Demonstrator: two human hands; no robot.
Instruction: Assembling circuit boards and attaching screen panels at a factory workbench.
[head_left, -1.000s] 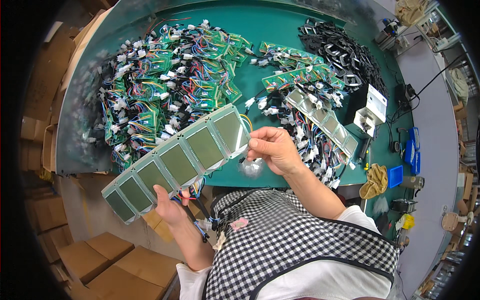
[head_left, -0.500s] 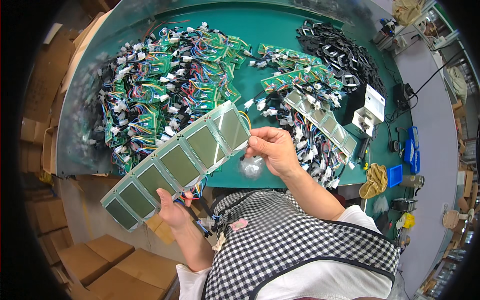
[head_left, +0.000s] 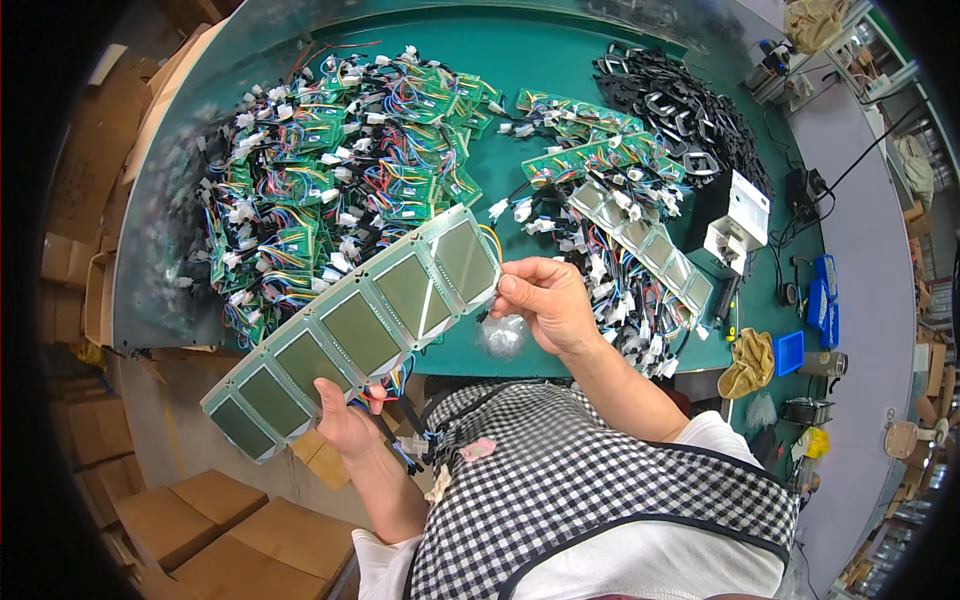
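Observation:
A long strip of display circuit boards (head_left: 362, 331) with several grey-green screens is held up at a slant, its right end higher. My left hand (head_left: 350, 418) is closed on the lower edge, thumb in front and the other fingers mostly behind. At the right end, my right hand (head_left: 545, 300) pinches the edge of the last screen between thumb and forefinger. Coloured wires with black and white plugs (head_left: 410, 440) hang below the strip. Just beyond my right hand, a crumpled clear plastic ball (head_left: 501, 336) lies on the green table.
Wired green boards (head_left: 340, 170) are heaped at the left of the table (head_left: 500, 45). More display strips (head_left: 650, 245) lie at the right, beside a white and black metal fixture (head_left: 735, 220). Black plastic frames (head_left: 690, 115) are piled behind. Cardboard boxes (head_left: 250, 540) stand lower left.
The strip's right end has dipped very slightly. Both hands keep their grip in nearly the same place.

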